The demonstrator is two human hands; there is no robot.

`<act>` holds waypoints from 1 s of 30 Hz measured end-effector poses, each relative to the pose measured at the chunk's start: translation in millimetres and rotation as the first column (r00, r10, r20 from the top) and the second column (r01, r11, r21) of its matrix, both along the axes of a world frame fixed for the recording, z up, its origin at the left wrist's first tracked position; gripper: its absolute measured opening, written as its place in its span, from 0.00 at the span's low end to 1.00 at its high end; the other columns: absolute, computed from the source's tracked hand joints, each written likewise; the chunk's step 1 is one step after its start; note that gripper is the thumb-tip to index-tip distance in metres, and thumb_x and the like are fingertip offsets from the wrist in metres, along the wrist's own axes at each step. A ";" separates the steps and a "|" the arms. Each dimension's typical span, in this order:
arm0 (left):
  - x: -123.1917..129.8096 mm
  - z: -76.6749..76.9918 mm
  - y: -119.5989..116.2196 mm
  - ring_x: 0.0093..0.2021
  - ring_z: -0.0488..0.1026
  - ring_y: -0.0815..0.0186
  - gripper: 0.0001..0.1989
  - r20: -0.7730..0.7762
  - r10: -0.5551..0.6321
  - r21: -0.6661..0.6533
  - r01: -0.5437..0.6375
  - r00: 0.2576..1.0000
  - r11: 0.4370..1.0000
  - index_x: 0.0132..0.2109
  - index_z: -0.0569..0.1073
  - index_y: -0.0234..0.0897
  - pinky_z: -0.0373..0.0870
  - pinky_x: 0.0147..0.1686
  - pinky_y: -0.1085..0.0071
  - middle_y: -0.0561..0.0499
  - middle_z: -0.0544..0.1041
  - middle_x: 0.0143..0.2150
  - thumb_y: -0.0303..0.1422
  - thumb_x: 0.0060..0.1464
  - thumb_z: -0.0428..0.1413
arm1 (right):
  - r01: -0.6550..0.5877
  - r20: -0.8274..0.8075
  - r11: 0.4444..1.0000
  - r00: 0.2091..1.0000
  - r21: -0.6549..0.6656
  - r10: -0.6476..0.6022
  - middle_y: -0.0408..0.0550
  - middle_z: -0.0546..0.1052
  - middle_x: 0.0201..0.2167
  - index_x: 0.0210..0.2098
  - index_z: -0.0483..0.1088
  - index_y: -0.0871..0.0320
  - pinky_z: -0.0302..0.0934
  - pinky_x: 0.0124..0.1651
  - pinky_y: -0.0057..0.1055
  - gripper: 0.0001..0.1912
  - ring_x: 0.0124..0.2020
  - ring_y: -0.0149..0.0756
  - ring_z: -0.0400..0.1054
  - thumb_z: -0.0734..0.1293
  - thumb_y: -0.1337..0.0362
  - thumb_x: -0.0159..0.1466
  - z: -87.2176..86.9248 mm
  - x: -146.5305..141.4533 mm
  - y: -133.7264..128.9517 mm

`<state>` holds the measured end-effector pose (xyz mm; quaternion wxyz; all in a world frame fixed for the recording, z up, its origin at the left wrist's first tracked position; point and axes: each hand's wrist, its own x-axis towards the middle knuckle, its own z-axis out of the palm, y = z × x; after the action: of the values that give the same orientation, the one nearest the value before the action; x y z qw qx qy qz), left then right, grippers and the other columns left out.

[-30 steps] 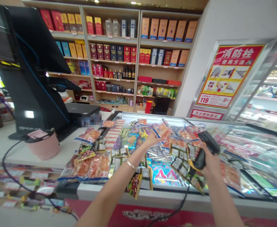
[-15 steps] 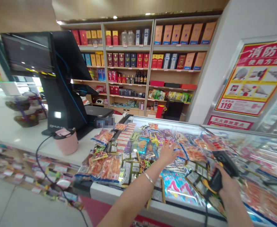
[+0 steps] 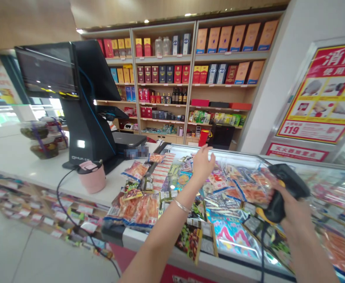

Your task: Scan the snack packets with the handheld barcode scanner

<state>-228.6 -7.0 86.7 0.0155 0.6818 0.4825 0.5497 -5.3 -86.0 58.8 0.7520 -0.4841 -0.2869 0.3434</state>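
Note:
My left hand [image 3: 202,164], with a bangle on the wrist, reaches over the glass-topped display case [image 3: 243,155]. Its fingers are apart and nothing shows in them. Below and around it lie snack packets, among them a blue packet [image 3: 184,179] and a red-and-white packet [image 3: 219,180]. A black barcode scanner [image 3: 293,184] with a yellow trigger is gripped in my right hand [image 3: 290,210], held above the packets at the right. Its cable hangs down over the case's front. Clear bags of orange-brown snacks [image 3: 143,210] lie at the case's front left corner.
On the white counter [image 3: 10,151] at the left stand a black point-of-sale terminal [image 3: 85,129], a pink cup [image 3: 92,179] and several tied jars [image 3: 44,147]. Shelves [image 3: 163,61] of boxed bottles line the back wall. A red fire-hydrant sign [image 3: 322,98] hangs at the right.
My left hand has lifted off the packets and moved toward the case's back edge. My right hand has raised the scanner a little. The view has shifted slightly left.

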 end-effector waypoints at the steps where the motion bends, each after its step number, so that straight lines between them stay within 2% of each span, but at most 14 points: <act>1: -17.3 8.6 3.1 0.57 0.66 0.63 0.16 -0.021 0.055 0.002 -0.055 0.998 0.998 0.52 0.70 0.37 0.62 0.58 0.66 0.45 0.70 0.57 0.30 0.58 0.48 | -0.045 -0.036 0.999 0.998 0.000 0.045 0.41 0.68 0.15 0.22 0.68 0.58 0.59 0.12 0.25 0.16 0.13 0.29 0.61 0.77 0.61 0.38 8.6 -13.0 3.1; 3: -54.5 13.6 11.4 0.55 0.67 0.61 0.16 -0.095 0.205 -0.026 -0.208 0.974 0.978 0.52 0.70 0.37 0.62 0.56 0.65 0.45 0.71 0.56 0.30 0.58 0.48 | -0.174 -0.056 0.985 0.983 0.015 0.175 0.41 0.69 0.15 0.23 0.69 0.60 0.59 0.13 0.23 0.17 0.13 0.28 0.61 0.78 0.61 0.38 19.0 -41.3 12.1; 6: -106.8 -4.8 27.8 0.55 0.66 0.57 0.19 -0.251 0.437 -0.119 -0.476 0.863 0.871 0.55 0.67 0.34 0.62 0.55 0.63 0.41 0.70 0.55 0.29 0.56 0.49 | -0.318 -0.018 0.948 0.948 -0.011 0.318 0.42 0.69 0.14 0.22 0.68 0.61 0.58 0.13 0.23 0.18 0.12 0.28 0.61 0.77 0.59 0.40 13.9 -85.1 31.9; 8: -133.4 -25.2 40.0 0.54 0.66 0.54 0.24 -0.336 0.523 -0.196 -0.602 0.783 0.774 0.59 0.63 0.31 0.63 0.54 0.60 0.37 0.70 0.54 0.30 0.55 0.51 | -0.392 0.037 0.918 0.918 -0.061 0.394 0.43 0.69 0.13 0.21 0.67 0.61 0.58 0.13 0.24 0.18 0.12 0.29 0.61 0.77 0.58 0.41 -2.0 -111.6 47.8; 11: -157.3 -54.1 59.4 0.58 0.63 0.50 0.33 -0.384 0.621 -0.255 -0.725 0.683 0.639 0.65 0.53 0.29 0.61 0.55 0.55 0.32 0.66 0.58 0.33 0.55 0.53 | -0.499 0.075 0.855 0.856 -0.141 0.512 0.45 0.69 0.12 0.19 0.66 0.61 0.57 0.14 0.25 0.19 0.12 0.30 0.61 0.76 0.56 0.42 -34.1 -141.1 69.8; 15: -167.8 -80.4 85.7 0.65 0.50 0.40 0.38 -0.413 0.707 -0.239 -0.818 0.573 0.523 0.67 0.51 0.40 0.51 0.59 0.43 0.35 0.54 0.67 0.41 0.53 0.55 | -0.607 0.086 0.770 0.772 -0.194 0.630 0.45 0.69 0.13 0.20 0.67 0.61 0.57 0.15 0.25 0.19 0.12 0.30 0.62 0.76 0.54 0.43 -67.2 -153.7 84.6; 17: -169.4 -88.7 96.0 0.66 0.46 0.37 0.38 -0.421 0.720 -0.245 -0.833 0.552 0.496 0.67 0.52 0.43 0.49 0.59 0.40 0.36 0.50 0.69 0.46 0.52 0.55 | -0.627 0.065 0.747 0.755 -0.221 0.653 0.45 0.69 0.12 0.20 0.67 0.61 0.57 0.14 0.25 0.19 0.12 0.30 0.61 0.76 0.54 0.43 -74.1 -151.0 85.4; 20: -172.8 -96.8 104.3 0.66 0.45 0.34 0.38 -0.436 0.717 -0.306 -0.839 0.544 0.451 0.66 0.56 0.42 0.49 0.58 0.38 0.36 0.49 0.69 0.51 0.51 0.53 | -0.610 0.016 0.748 0.772 -0.261 0.636 0.45 0.69 0.12 0.18 0.66 0.61 0.57 0.14 0.24 0.20 0.12 0.29 0.61 0.77 0.55 0.42 -74.9 -145.3 83.5; 22: -176.8 -101.0 105.3 0.65 0.47 0.33 0.38 -0.436 0.715 -0.359 -0.834 0.547 0.419 0.66 0.57 0.41 0.53 0.56 0.38 0.36 0.49 0.69 0.51 0.51 0.53 | -0.595 0.009 0.757 0.785 -0.270 0.620 0.45 0.69 0.12 0.18 0.67 0.61 0.58 0.15 0.24 0.19 0.12 0.29 0.62 0.77 0.56 0.42 -73.1 -143.5 82.5; 24: -182.0 -104.9 103.9 0.64 0.49 0.34 0.39 -0.410 0.724 -0.402 -0.822 0.555 0.402 0.66 0.55 0.40 0.61 0.52 0.42 0.35 0.51 0.68 0.49 0.51 0.53 | -0.590 0.008 0.759 0.788 -0.276 0.615 0.45 0.69 0.12 0.18 0.67 0.61 0.58 0.15 0.24 0.19 0.12 0.29 0.62 0.78 0.56 0.42 -72.2 -143.4 82.1; 27: -189.4 -109.9 99.9 0.63 0.53 0.38 0.40 -0.369 0.730 -0.433 -0.802 0.574 0.411 0.66 0.53 0.38 0.70 0.44 0.51 0.34 0.53 0.67 0.45 0.50 0.56 | -0.594 0.006 0.754 0.785 -0.280 0.620 0.46 0.70 0.13 0.18 0.67 0.62 0.58 0.14 0.24 0.19 0.12 0.30 0.62 0.78 0.56 0.42 -73.9 -143.7 82.7; 30: -190.3 -111.3 95.7 0.60 0.56 0.41 0.38 -0.385 0.710 -0.399 -0.800 0.590 0.448 0.64 0.57 0.37 0.70 0.43 0.54 0.34 0.55 0.65 0.44 0.48 0.58 | -0.599 0.006 0.753 0.782 -0.273 0.624 0.46 0.70 0.13 0.18 0.68 0.62 0.59 0.15 0.24 0.19 0.13 0.30 0.62 0.77 0.56 0.43 -76.8 -142.7 84.1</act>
<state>-418.9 88.7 -24.6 -0.0811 0.4027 0.8668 0.2828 -148.0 -1.9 -18.1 0.5145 -0.4725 -0.4184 0.5805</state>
